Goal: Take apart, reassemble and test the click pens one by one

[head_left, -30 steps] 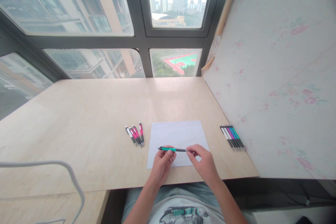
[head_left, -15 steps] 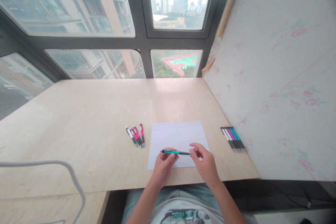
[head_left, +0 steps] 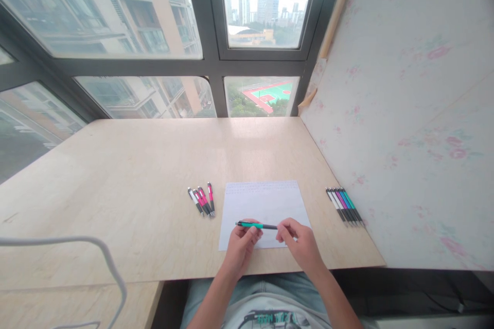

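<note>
A teal pen with a black grip (head_left: 252, 225) lies level above the paper. My left hand (head_left: 240, 248) holds its clip end between thumb and fingers. At the other end, my right hand (head_left: 303, 244) is closed round the black tip, which the fingers hide. Below both hands is a white sheet of paper (head_left: 266, 205) with rows of small handwriting along its top edge. Left of the sheet lie several pink pens (head_left: 204, 200) and a white pen (head_left: 195, 202), slightly fanned out.
Several white, purple, blue and teal pens (head_left: 343, 206) lie in a neat row beside the flowered wall (head_left: 409, 139). A grey cable or bar (head_left: 104, 254) curves over the near left of the wooden desk (head_left: 127, 175). Windows (head_left: 262, 5) stand behind the desk.
My right fingers have closed from a loose, spread pose onto the pen's tip end. The left hand keeps its hold. The view has tilted up slightly.
</note>
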The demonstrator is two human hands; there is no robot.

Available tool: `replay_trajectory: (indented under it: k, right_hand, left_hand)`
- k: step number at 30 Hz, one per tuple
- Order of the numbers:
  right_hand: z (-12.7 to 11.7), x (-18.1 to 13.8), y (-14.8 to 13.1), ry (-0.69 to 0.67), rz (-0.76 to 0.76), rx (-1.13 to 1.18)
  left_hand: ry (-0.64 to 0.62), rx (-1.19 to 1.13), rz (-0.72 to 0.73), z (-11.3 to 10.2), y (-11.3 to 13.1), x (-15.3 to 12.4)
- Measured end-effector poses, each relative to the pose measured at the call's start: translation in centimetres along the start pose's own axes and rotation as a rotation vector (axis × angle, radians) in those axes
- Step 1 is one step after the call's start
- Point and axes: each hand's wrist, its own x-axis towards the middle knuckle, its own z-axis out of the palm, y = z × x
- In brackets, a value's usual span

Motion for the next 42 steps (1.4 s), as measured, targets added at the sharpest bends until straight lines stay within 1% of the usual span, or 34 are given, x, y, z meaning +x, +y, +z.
replay_trajectory:
  k: [2,5,7,8,11,13,16,20,25,29,36,39,42]
  right_hand:
    - [-0.04,0.12,-0.19,0.010,-0.019,-0.053]
    - [0.10,0.23,-0.18,0.094,-0.063,-0.067]
    - [0.25,0.25,0.02,0.144,-0.061,-0.050]
    - [0.30,0.24,0.14,0.146,-0.046,-0.045]
    - [0.33,0.14,0.49,0.094,0.010,-0.027]
    - [0.28,0.05,0.62,0.066,0.012,-0.005]
    - [0.19,-0.03,0.58,0.057,-0.036,0.011]
    - [0.05,0.04,0.20,0.068,-0.057,-0.041]
    - [-0.15,0.09,-0.13,0.002,-0.093,-0.080]
    - [-0.21,0.16,0.17,0.044,-0.145,-0.130]
    - [-0.17,0.14,0.33,0.046,-0.258,-0.219]
    - [-0.06,0.03,0.19,0.059,-0.240,-0.235]
    - [0.00,0.11,0.11,0.034,-0.183,-0.223]
  left_hand:
    - [-0.009,0.013,0.000,0.12,0.12,-0.10]
    - [-0.035,0.051,0.001,0.25,0.25,-0.21]
    - [-0.057,0.096,0.005,0.27,0.27,-0.28]
    - [-0.064,0.118,0.008,0.27,0.26,-0.30]
    - [-0.063,0.160,0.011,0.27,0.19,-0.36]
    - [-0.045,0.142,0.009,0.29,0.16,-0.33]
    - [0.001,0.062,0.002,0.33,0.14,-0.18]
    - [0.030,-0.009,-0.004,0.29,0.13,0.08]
    - [0.036,-0.034,-0.030,0.30,0.21,0.18]
    - [0.021,-0.039,-0.048,0.33,0.31,0.19]
    - [0.022,-0.038,-0.051,0.38,0.44,0.12]
    - [0.011,-0.025,-0.054,0.48,0.54,0.06]
    - [0.020,-0.012,-0.048,0.59,0.64,0.08]
